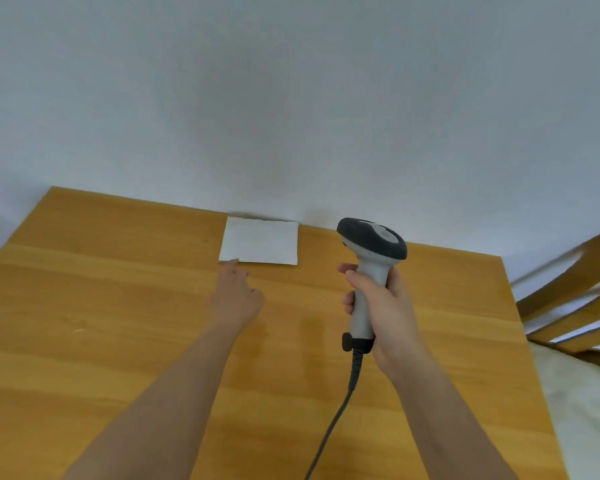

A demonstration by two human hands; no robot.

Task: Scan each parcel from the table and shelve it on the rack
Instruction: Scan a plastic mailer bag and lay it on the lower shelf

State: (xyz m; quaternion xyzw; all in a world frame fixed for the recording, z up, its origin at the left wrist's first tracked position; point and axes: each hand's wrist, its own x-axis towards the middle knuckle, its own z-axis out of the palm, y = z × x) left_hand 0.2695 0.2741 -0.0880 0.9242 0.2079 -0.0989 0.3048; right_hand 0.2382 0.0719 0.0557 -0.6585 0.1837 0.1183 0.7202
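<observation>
A flat white parcel (260, 244) lies on the wooden table (101, 306) at its far edge, against the wall. My left hand (237, 292) reaches toward it, one fingertip at the parcel's near left corner, the other fingers loosely curled and holding nothing. My right hand (378, 306) grips the handle of a grey and black barcode scanner (371, 251), held upright to the right of the parcel. The scanner's dark cable (340, 410) hangs down toward the table's near edge.
A plain white wall (291, 98) rises right behind the table. At the right stand a wooden chair back (568, 296) and a pale cushion (586, 410). No rack is in view.
</observation>
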